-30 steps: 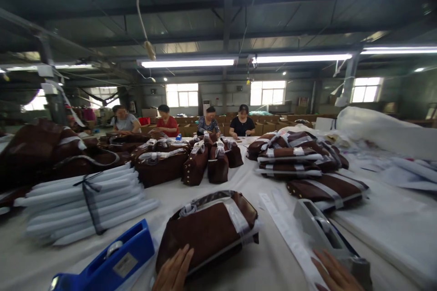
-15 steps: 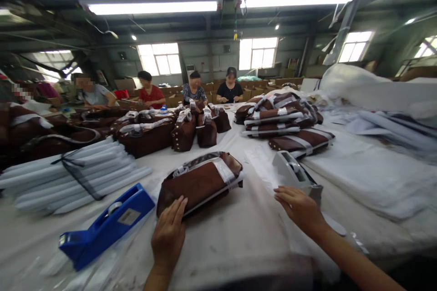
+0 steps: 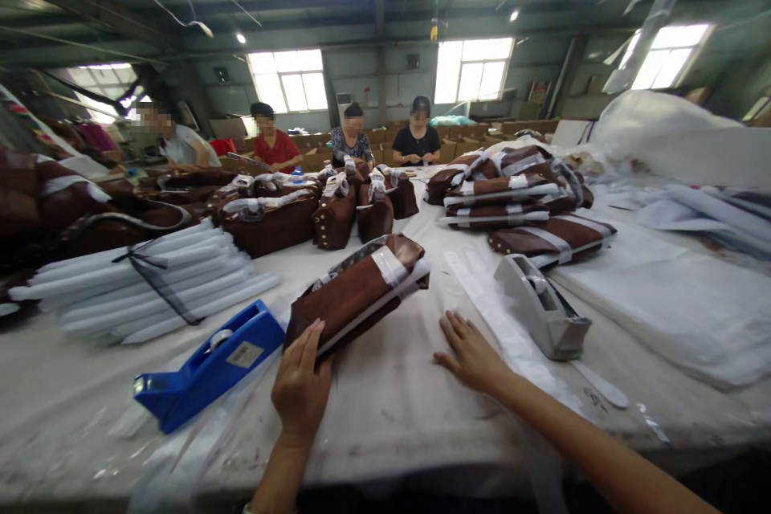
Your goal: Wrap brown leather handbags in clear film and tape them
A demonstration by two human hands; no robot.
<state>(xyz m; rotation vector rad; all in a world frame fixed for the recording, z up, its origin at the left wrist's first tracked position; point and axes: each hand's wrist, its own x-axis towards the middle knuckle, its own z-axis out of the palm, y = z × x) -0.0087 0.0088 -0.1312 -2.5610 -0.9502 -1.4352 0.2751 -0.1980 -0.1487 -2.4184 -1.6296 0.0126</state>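
A brown bag (image 3: pixel 361 289) wrapped in white tape and clear film lies in front of me on the white table (image 3: pixel 397 401). My left hand (image 3: pixel 299 385) rests flat on its near end, fingers together and stretched out. My right hand (image 3: pixel 471 355) lies open on the table to the right of the bag, fingers spread, touching nothing else. A grey tape dispenser (image 3: pixel 540 307) stands just right of that hand. A blue tape dispenser (image 3: pixel 208 365) sits left of my left hand.
A tied bundle of white rolled sheets (image 3: pixel 150 285) lies at the left. Piles of wrapped brown bags (image 3: pixel 518 197) fill the table's middle and left. White foam sheets (image 3: pixel 656 297) lie at the right. Several people (image 3: pixel 352 140) sit at the far end.
My right hand has moved left, away from the grey dispenser, and now lies flat beside the bag. The camera has tilted down. My left hand stays on the bag.
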